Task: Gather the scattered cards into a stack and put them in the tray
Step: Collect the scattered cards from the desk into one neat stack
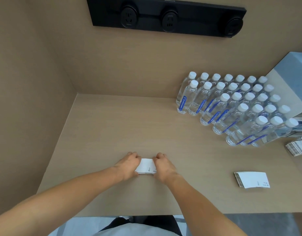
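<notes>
A small stack of white cards lies on the beige table in front of me. My left hand presses against its left end and my right hand against its right end, fingers curled, squeezing the cards together. A second stack of white cards lies flat to the right, near the table's front. A third pile of cards sits at the far right edge, partly cut off. I cannot make out a tray for certain.
Several rows of clear water bottles with white caps stand at the back right. A grey-blue box rises behind them. A black socket strip is on the back wall. A side wall bounds the table on the left.
</notes>
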`<act>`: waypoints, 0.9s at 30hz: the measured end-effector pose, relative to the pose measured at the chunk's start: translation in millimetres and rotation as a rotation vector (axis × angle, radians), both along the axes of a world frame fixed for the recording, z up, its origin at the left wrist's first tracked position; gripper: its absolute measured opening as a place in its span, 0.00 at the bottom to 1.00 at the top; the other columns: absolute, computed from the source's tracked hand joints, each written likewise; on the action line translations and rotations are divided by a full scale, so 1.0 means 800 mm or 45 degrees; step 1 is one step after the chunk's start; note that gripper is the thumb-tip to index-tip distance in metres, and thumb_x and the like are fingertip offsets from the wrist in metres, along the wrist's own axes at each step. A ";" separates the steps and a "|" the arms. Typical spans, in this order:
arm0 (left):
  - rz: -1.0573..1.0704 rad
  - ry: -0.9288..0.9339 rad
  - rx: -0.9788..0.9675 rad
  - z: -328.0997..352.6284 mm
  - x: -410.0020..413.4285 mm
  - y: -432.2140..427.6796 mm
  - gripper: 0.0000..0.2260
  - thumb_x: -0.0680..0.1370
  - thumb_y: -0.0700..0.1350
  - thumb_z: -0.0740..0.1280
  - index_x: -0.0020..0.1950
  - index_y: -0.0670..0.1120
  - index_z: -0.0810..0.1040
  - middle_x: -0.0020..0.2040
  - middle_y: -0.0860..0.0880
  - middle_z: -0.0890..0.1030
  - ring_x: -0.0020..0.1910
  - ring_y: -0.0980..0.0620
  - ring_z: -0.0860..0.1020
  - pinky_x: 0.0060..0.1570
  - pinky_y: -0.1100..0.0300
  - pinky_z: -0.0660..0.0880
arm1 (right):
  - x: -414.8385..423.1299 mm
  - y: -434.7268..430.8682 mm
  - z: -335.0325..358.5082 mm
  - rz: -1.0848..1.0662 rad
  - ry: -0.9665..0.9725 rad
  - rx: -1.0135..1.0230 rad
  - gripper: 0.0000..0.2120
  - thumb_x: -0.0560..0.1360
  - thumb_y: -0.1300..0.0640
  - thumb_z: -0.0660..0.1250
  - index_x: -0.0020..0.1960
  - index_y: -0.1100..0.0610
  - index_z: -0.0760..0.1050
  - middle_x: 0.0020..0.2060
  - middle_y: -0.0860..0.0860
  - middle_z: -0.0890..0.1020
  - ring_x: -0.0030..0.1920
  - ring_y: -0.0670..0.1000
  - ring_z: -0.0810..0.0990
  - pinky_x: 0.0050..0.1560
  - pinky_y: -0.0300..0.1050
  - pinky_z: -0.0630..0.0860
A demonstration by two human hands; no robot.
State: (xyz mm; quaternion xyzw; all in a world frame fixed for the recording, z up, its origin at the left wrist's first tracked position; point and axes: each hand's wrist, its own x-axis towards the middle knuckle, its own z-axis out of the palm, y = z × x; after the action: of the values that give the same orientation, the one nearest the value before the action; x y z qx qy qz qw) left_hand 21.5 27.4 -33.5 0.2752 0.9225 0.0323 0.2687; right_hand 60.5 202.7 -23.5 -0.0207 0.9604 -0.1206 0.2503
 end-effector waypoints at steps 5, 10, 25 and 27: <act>-0.113 0.061 -0.047 0.002 0.001 0.001 0.18 0.79 0.48 0.67 0.65 0.41 0.71 0.63 0.43 0.70 0.64 0.44 0.68 0.61 0.51 0.73 | 0.003 0.001 -0.002 0.005 0.023 0.015 0.17 0.73 0.63 0.66 0.61 0.61 0.72 0.61 0.55 0.70 0.64 0.55 0.69 0.55 0.49 0.76; -0.123 0.089 -0.054 -0.002 0.003 0.003 0.21 0.78 0.47 0.67 0.68 0.41 0.68 0.65 0.43 0.69 0.64 0.44 0.68 0.62 0.51 0.74 | 0.004 -0.001 -0.006 -0.042 0.016 -0.024 0.20 0.71 0.63 0.67 0.63 0.60 0.70 0.60 0.54 0.69 0.64 0.55 0.67 0.57 0.49 0.76; 0.943 -0.351 0.373 0.017 0.009 0.003 0.03 0.72 0.39 0.71 0.43 0.41 0.80 0.46 0.42 0.83 0.38 0.46 0.74 0.39 0.58 0.72 | 0.027 -0.016 0.001 -1.061 0.036 -0.525 0.04 0.69 0.67 0.61 0.39 0.60 0.70 0.38 0.54 0.76 0.37 0.55 0.71 0.28 0.39 0.64; 0.893 -0.347 0.351 0.019 0.009 -0.001 0.03 0.71 0.39 0.71 0.41 0.39 0.79 0.41 0.43 0.81 0.37 0.47 0.72 0.37 0.59 0.70 | 0.026 -0.009 0.003 -1.010 0.015 -0.512 0.06 0.68 0.67 0.62 0.37 0.58 0.69 0.37 0.53 0.75 0.38 0.55 0.71 0.27 0.38 0.65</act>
State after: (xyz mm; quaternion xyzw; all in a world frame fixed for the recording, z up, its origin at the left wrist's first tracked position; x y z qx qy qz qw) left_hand 28.3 26.6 -18.4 -0.0299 0.9034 0.2816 0.3219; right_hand 81.0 195.4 -21.4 0.3006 0.8528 -0.3917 0.1700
